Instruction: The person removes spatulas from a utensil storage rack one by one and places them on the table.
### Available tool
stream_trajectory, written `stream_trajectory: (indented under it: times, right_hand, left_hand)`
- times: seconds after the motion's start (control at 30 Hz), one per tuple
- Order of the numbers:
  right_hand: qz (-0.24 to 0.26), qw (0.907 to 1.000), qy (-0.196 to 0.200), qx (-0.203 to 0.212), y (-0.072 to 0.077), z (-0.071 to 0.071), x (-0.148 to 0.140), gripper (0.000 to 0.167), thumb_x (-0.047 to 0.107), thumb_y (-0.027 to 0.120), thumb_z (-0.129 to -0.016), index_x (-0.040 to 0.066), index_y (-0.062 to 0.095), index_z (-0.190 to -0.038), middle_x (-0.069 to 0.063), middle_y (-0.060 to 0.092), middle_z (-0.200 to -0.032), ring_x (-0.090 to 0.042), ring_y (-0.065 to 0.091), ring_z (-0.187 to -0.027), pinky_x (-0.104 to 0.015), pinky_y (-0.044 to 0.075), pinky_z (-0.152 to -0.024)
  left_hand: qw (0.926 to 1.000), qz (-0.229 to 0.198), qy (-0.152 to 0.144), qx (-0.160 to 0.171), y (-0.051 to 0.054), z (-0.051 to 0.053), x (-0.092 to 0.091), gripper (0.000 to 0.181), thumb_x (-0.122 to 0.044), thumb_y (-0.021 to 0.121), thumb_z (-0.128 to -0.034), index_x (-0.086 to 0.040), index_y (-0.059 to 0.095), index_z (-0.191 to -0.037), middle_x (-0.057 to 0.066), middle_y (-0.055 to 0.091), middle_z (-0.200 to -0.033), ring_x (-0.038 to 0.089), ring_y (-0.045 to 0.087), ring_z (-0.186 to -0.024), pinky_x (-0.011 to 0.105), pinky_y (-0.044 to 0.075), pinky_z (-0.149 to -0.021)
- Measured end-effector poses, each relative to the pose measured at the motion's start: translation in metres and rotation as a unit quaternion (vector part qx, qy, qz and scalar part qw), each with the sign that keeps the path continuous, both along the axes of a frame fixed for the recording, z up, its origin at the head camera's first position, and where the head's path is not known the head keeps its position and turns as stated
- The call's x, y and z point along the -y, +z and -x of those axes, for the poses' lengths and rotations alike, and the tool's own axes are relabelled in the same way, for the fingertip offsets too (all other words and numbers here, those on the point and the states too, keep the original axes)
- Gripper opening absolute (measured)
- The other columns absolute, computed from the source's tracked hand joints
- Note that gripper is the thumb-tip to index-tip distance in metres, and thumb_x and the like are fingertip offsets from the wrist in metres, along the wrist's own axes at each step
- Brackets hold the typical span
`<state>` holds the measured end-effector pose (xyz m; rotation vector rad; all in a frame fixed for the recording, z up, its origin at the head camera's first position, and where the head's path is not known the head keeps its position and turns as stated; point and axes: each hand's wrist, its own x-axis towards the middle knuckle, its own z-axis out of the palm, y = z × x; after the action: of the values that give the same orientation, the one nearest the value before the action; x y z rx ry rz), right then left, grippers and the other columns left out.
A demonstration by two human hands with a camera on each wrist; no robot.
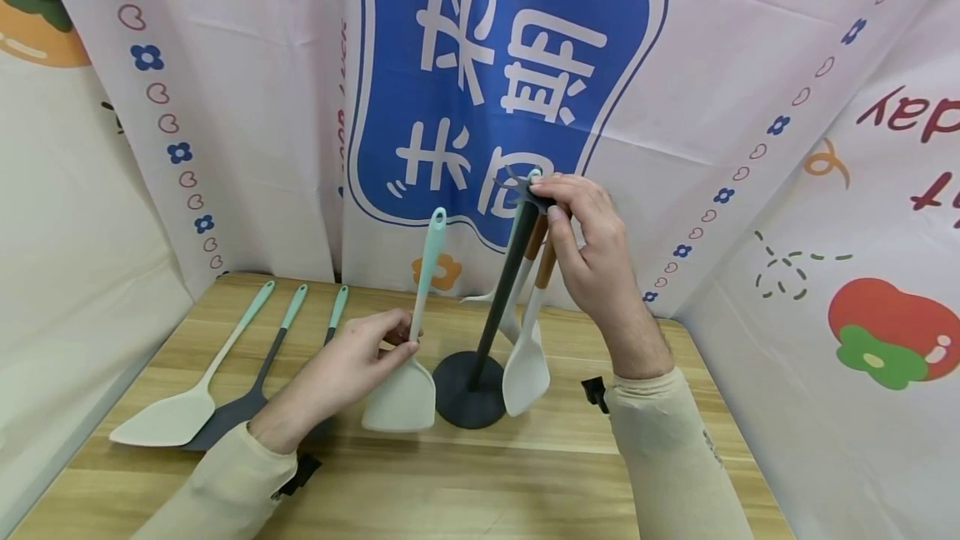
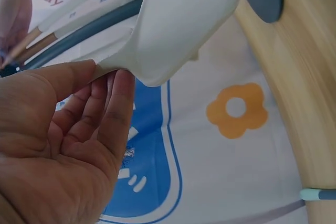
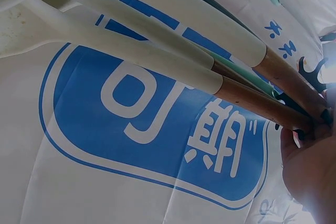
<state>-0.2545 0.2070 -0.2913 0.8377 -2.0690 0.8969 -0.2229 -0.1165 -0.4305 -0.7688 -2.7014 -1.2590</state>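
My left hand (image 1: pixel 337 369) pinches the neck of a white spatula (image 1: pixel 402 402) with a mint handle. Its broad blade points down and the handle rises, tilted slightly right; the left wrist view shows thumb and fingers on the neck below the blade (image 2: pixel 184 24). My right hand (image 1: pixel 592 244) grips the hooked top of a dark utensil stand (image 1: pixel 504 294), thumb on the near side. From the stand hang white utensils with wooden handles, among them a spoon (image 1: pixel 528 375). In the right wrist view, wooden handles (image 3: pixel 262 100) converge at the right hand (image 3: pixel 310 171).
On the wooden table (image 1: pixel 525 482) at left lie a white spatula (image 1: pixel 168 417) with a mint handle, a dark grey turner (image 1: pixel 258 398) and another mint-handled utensil (image 1: pixel 339 307), partly behind my left arm. A printed cloth (image 1: pixel 712 48) hangs behind the table.
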Motion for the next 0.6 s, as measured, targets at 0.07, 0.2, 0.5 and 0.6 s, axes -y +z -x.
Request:
stream_trajectory:
  times: [0.07, 0.2, 0.5, 0.6]
  right_hand:
    - [-0.001, 1.0000, 0.001, 0.000, 0.000, 0.000, 0.000, 0.034, 0.010, 0.052, -0.122, 0.000, 0.075, -0.144, -0.019, 0.075, -0.155, -0.037, 0.062, -0.155, -0.051, 0.047, -0.138]
    - [-0.001, 1.0000, 0.002, 0.000, 0.000, 0.001, 0.000, 0.034, 0.010, 0.051, -0.122, 0.000, 0.075, -0.144, -0.019, 0.075, -0.154, -0.038, 0.062, -0.155, -0.051, 0.047, -0.138]
    - [0.002, 1.0000, 0.004, 0.002, 0.000, 0.000, 0.000, 0.033, 0.009, 0.054, -0.121, 0.000, 0.075, -0.145, -0.019, 0.075, -0.156, -0.038, 0.061, -0.156, -0.049, 0.046, -0.138]
    - [0.002, 1.0000, 0.005, 0.001, 0.000, 0.000, 0.000, 0.033, 0.010, 0.054, -0.121, 0.000, 0.075, -0.145, -0.020, 0.075, -0.155, -0.037, 0.062, -0.156, -0.050, 0.047, -0.138]
  left_hand:
    - [0.9999, 0.007, 0.005, 0.005, -0.003, 0.002, 0.004, 0.007, -0.014, 0.077, -0.1159, -0.016, 0.078, -0.123, -0.001, 0.084, -0.116, 0.025, 0.084, -0.117, 0.049, 0.074, -0.098]
    - [0.9998, 0.014, 0.006, 0.016, -0.007, 0.006, 0.010, 0.007, -0.013, 0.076, -0.1162, -0.016, 0.077, -0.123, 0.002, 0.084, -0.117, 0.026, 0.084, -0.118, 0.050, 0.074, -0.098]
    - [0.9986, 0.026, 0.003, 0.047, -0.015, 0.009, 0.017, 0.009, -0.016, 0.074, -0.1177, -0.013, 0.077, -0.126, 0.005, 0.083, -0.120, 0.027, 0.082, -0.118, 0.049, 0.073, -0.096]
    - [0.9982, 0.027, 0.000, 0.054, -0.020, 0.011, 0.020, 0.008, -0.015, 0.074, -0.1176, -0.012, 0.076, -0.125, 0.006, 0.083, -0.119, 0.027, 0.082, -0.117, 0.048, 0.073, -0.093]
